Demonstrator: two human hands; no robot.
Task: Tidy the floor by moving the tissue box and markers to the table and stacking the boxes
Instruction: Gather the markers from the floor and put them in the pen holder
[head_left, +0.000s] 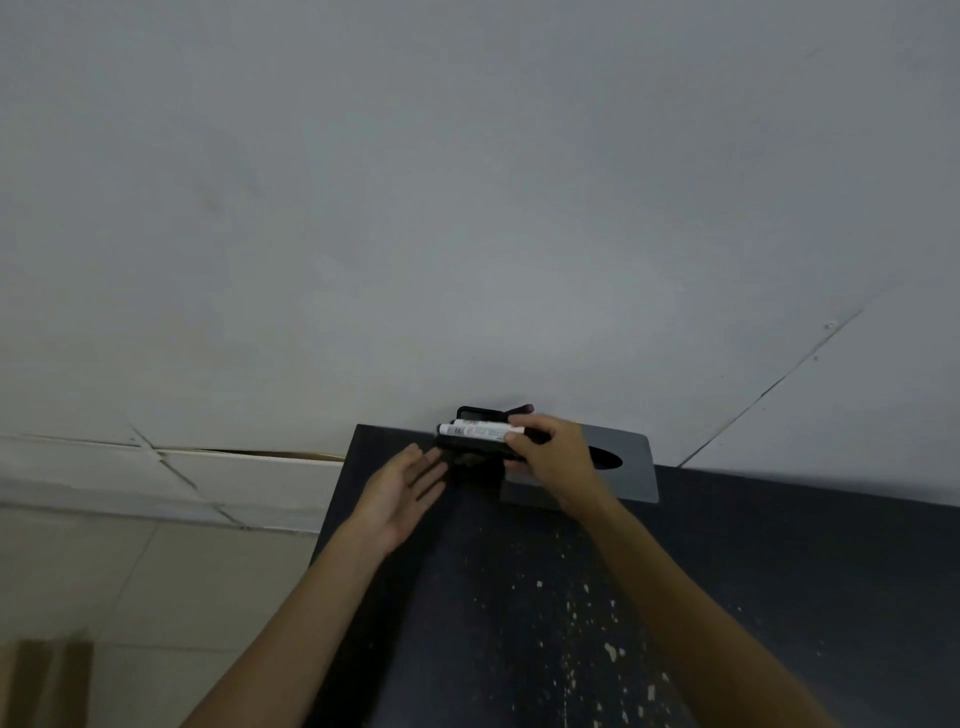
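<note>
Brown box (47, 680): sits on the floor (156, 582) at the far left corner. It is blurry.
Left hand (402, 493): over the left part of the counter (753, 597), palm up.
Left fingers (431, 465): straight and spread, holding nothing. The tips are just beside a black thing (470, 449).
Counter: dark, with many small pale specks on it. Its far edge meets the grey wall (467, 208).
Black thing: at the back of the counter, right under the markers. I cannot tell what it is.
Markers (475, 430): held up in the air over the black thing, near the wall. The top one is white.
Which way the markers point: they lie sideways, long way going left to right. The white end points left. The other end is inside the right hand.
Writing: there is small print on the white marker, but it is too blurry to read.
Right hand (550, 457): over the back of the counter, just right of the markers.
Right fingers (519, 421): curled around the right end of the markers, gripping them.
Tissue box (631, 467): grey, on the counter against the wall, behind the right hand. Its dark oval hole faces up. The hand hides its left part.
</note>
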